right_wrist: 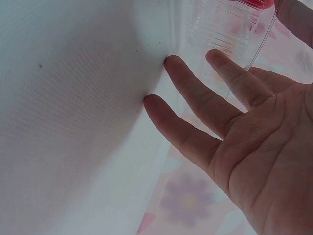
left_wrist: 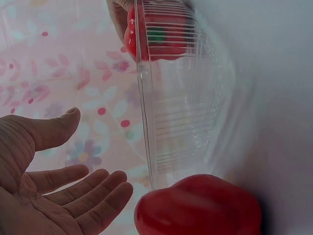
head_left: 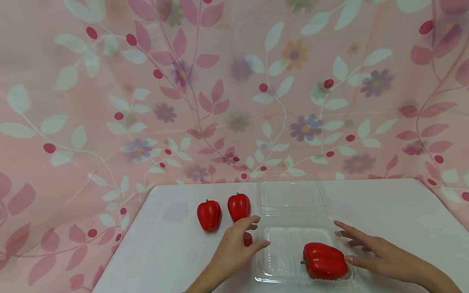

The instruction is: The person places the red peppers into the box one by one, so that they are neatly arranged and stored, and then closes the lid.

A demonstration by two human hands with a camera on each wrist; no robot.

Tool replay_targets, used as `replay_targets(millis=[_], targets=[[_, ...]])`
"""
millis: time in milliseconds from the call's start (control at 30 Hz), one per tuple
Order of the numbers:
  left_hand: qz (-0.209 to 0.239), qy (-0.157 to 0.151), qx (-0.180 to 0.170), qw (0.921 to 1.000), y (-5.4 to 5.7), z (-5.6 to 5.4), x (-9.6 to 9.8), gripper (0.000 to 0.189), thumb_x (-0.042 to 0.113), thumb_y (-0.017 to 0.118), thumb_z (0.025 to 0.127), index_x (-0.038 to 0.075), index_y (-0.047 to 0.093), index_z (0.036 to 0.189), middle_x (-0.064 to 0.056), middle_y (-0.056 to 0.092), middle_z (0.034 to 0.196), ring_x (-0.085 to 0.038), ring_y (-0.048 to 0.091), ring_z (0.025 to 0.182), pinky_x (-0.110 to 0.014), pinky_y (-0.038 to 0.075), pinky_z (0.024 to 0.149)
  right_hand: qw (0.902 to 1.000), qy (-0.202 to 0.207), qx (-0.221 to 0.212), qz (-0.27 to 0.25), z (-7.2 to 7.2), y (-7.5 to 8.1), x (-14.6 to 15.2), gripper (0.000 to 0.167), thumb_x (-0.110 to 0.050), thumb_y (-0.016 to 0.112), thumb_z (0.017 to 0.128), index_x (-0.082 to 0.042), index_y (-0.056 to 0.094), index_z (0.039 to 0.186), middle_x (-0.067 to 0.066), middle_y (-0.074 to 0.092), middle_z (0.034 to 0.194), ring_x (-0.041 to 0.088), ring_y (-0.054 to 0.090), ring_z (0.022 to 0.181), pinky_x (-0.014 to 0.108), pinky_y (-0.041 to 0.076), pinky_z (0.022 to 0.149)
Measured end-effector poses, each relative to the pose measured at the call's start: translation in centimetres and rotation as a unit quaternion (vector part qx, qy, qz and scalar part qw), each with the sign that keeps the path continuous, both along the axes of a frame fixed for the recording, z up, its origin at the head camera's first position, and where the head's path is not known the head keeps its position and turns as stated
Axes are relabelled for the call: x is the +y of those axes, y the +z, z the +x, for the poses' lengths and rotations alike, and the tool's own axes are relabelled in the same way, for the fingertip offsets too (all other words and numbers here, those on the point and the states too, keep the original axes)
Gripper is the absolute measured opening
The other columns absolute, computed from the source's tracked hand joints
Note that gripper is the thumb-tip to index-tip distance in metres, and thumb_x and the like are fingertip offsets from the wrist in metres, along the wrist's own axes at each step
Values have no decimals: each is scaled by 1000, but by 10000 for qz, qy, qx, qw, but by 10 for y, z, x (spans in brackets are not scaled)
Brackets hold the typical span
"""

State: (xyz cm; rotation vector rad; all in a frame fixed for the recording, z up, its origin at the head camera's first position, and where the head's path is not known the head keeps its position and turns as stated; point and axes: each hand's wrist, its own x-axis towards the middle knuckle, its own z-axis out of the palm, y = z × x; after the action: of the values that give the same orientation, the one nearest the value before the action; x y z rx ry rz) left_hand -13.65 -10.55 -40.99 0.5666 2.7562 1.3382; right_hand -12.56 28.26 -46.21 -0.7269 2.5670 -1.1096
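Left hand (head_left: 236, 244) hovers with fingers spread near a red pepper (head_left: 248, 239). Right hand (head_left: 379, 254), also spread, has its thumb against another pepper (head_left: 326, 261) in the clear container (head_left: 283, 250).

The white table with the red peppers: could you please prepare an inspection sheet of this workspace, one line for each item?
Surface: white table, far corners rounded.
Job's things: clear plastic box, lid open; one red pepper lies inside on its side; three more peppers left of the box, one mostly hidden.
Clutter: nothing seen.
Hands: left hand open, holding nothing; right hand open at the box's right side, thumb at the pepper, contact unclear.
Cables: nothing seen.
Surroundings: pink flowered cloth behind the table.
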Motion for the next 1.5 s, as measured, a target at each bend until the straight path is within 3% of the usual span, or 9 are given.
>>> replay_targets(millis=[433,767,1033,1300,1500], targets=[[-48,223,75,9997,-1,-3,-13,59,35,83,79,17,60,130,3,64,118,-12,62,99,-29,57,78,10000,27,-62,54,-1,1,0,80,-32,66,94,-16,20,157,19,54,137,10,61,109,39,58,77],[-162,448,100,9988,-3,-3,-21,58,36,84,77,17,61,128,4,64,113,-19,63,98,-31,57,78,9996,-31,-262,-43,-1,0,-1,82,-32,67,93,-17,18,158,21,51,139,26,62,110,49,57,75],[-146,536,171,9983,-4,-3,-27,61,35,86,76,17,61,128,2,65,117,-20,64,99,-36,58,78,9998,-44,-173,20,0,-1,0,81,-32,67,93,-18,20,158,19,52,138,12,62,109,48,58,75],[-338,652,249,9970,-6,-2,-32,60,32,87,75,17,61,127,0,65,117,-23,62,104,-41,58,78,9998,-40,-195,-34,0,-1,0,82,-32,67,93,-18,19,158,20,52,139,20,62,109,47,58,75],[-495,756,335,9954,-9,-1,-34,57,28,88,73,17,63,123,0,65,114,-23,61,103,-40,58,79,9998,-58,-181,-22,0,-1,0,83,-32,68,93,-18,19,158,19,52,139,20,62,109,47,58,75]])
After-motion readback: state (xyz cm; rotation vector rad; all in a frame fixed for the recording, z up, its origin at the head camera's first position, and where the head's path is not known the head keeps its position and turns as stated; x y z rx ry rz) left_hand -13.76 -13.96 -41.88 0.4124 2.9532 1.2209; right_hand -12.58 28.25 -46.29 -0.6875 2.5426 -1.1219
